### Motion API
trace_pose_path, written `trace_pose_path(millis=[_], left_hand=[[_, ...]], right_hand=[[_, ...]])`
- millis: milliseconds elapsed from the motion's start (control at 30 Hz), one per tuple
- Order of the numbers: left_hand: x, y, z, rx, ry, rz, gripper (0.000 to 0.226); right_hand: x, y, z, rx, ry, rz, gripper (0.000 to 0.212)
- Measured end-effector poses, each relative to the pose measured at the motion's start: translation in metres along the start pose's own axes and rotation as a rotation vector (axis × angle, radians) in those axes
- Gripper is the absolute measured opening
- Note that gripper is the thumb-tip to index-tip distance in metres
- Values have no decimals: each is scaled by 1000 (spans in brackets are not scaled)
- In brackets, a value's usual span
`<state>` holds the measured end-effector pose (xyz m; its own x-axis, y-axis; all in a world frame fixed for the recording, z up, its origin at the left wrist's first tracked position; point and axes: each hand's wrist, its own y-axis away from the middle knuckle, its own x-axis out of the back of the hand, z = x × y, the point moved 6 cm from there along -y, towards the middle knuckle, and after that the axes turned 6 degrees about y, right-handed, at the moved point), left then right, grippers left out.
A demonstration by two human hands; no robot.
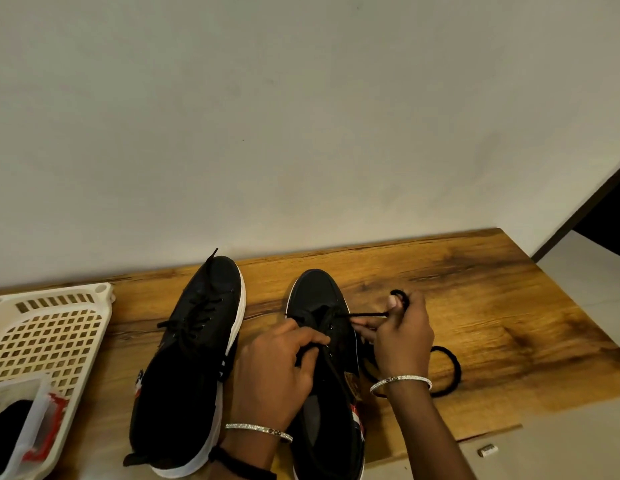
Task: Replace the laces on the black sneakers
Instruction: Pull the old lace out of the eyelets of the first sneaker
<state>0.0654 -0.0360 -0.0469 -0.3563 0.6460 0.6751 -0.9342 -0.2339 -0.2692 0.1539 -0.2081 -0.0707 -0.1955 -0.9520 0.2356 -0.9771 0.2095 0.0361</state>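
Sneaker [318, 296] in work lay on the table [492, 282], toe toward the wall and opening toward the person. I judged it was set that way so the eyelets faced up within easy reach of both hands.

Left hand [272, 370] sat over the sneaker's tongue with its fingers curled, thumb and forefinger pinching a strand of the black lace [365, 314] just above the eyelets. That grip seemed meant to steady the sneaker and hold back the slack on that side.

Right hand [402, 336] was held just right of the sneaker, raised a little above the table. Its fingers were closed round the lace, which ran taut from an upper eyelet to the fist, and a small loop stood up past the thumb. The straight, tight line suggested a pull across the sneaker. Whether the lace was coming out or going in, this angle did not settle.

A loop of cord [454, 370] lay on the table right of the sneaker, partly behind the right wrist. It was kept to that side, clear of the eyelets.

The other sneaker [191, 358] lay close on the sneaker's left, parallel and laced in black, with one lace end trailing past its toe.

Further left of the sneaker, beyond its mate, stood a cream basket [52, 293] with slotted walls. It held a clear packet [23, 424] with red print and something black inside.
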Motion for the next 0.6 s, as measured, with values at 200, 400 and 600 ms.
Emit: trace_pose_path(millis=[200,400,600], left_hand=[[1,0,0,1,-2,5,30],[7,0,-6,23,0,42,31],[9,-1,-11,16,45,49,33]], right_hand=[[10,-4,9,-196,-433,133,10],[45,-14,7,-219,-586,355,6],[44,-22,14,-147,-142,161,6]])
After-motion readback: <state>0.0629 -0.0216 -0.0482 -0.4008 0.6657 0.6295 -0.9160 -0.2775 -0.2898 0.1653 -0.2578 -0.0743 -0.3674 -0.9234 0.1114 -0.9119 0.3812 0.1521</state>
